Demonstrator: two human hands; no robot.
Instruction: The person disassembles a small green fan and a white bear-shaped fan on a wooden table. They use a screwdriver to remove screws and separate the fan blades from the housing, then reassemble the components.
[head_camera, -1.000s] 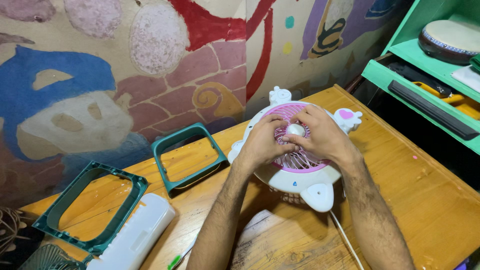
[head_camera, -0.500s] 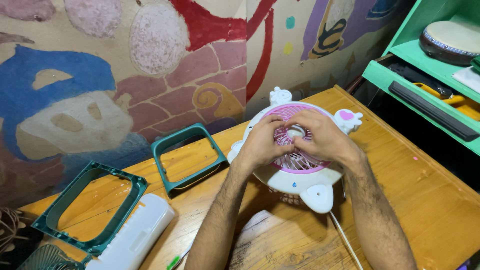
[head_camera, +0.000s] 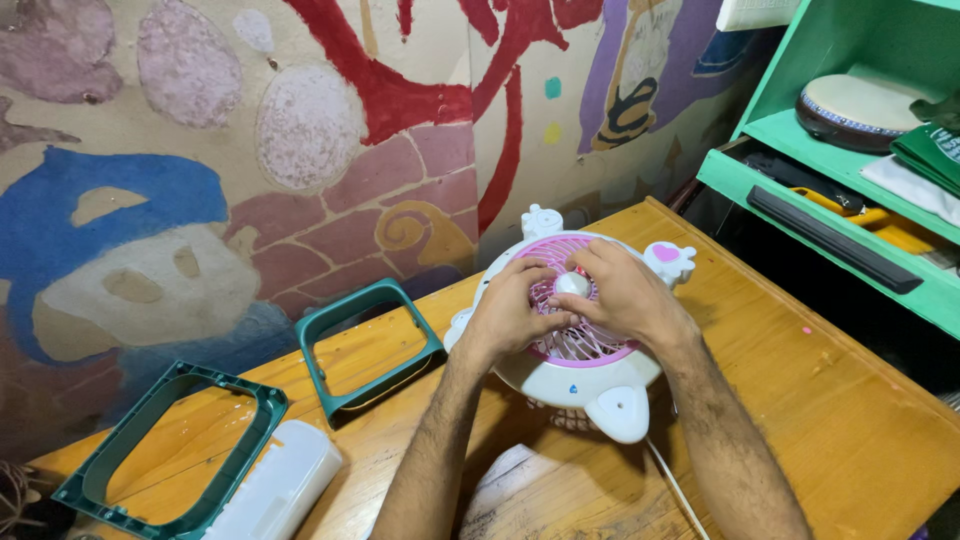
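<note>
Pressing both hands onto the pink slatted grille (head_camera: 575, 335) of my small white plastic desk fan (head_camera: 590, 375), lying face up on the wooden table (head_camera: 800, 420) near the painted wall. Left hand (head_camera: 508, 315) is spread flat over the slats, right hand (head_camera: 622, 295) curls fingertips at the white centre cap (head_camera: 571, 284); can't tell if it's actually pinched. I'd keep pressure even so the grille doesn't flex. Fan faces the ceiling, its base (head_camera: 620, 412) pointing toward me, long axis running away from me.

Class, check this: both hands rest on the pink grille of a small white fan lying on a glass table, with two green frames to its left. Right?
Not quite: the table is wooden, not glass, as the head view shows. Both hands, left and right, do rest on the fan grille, with two green frames left.
</note>
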